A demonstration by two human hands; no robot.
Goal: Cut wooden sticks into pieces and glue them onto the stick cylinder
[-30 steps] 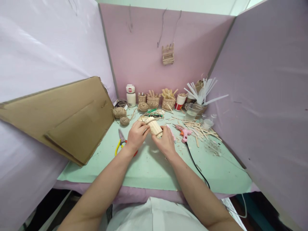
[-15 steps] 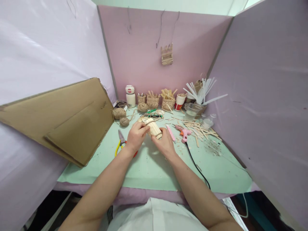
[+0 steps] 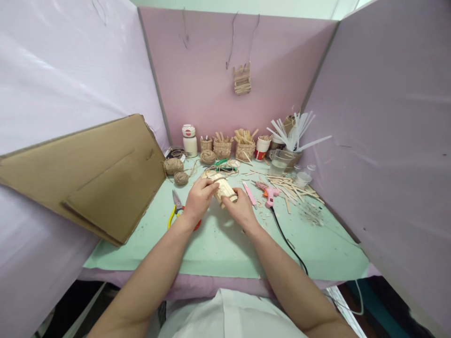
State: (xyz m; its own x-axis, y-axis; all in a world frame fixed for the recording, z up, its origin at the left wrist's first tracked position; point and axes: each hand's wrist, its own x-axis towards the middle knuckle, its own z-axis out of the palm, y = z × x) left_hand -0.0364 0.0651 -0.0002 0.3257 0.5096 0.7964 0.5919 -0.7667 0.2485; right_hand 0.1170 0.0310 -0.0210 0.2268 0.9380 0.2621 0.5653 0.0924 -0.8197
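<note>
Above the middle of the table, a pale cylinder of wooden sticks (image 3: 224, 188) is held between both hands, tilted, with twine round it near each end. My left hand (image 3: 199, 197) grips its left side, thumb and fingers pressed together at the upper twine band. On the lower right end, my right hand (image 3: 241, 207) is closed with the thumb on the near side; its other fingers are partly hidden. Pruning shears (image 3: 177, 206) with yellow and red handles lie beside my left wrist. A pink utility knife (image 3: 249, 194) is right of the cylinder, near a pink glue gun (image 3: 270, 194).
Balls of twine (image 3: 174, 166) sit at the back left, by a leaning cardboard sheet (image 3: 105, 173). Stick-filled baskets (image 3: 222, 149), a white jar (image 3: 190, 142) and a plastic cup (image 3: 280, 163) line the back. Loose wooden strips (image 3: 292, 188) lie right; the black cord (image 3: 287, 241) runs to the front edge.
The stick cylinder has turned slightly in my hands, showing a different part of its side. Both hands keep their hold in nearly the same place, and the view has shifted a little.
</note>
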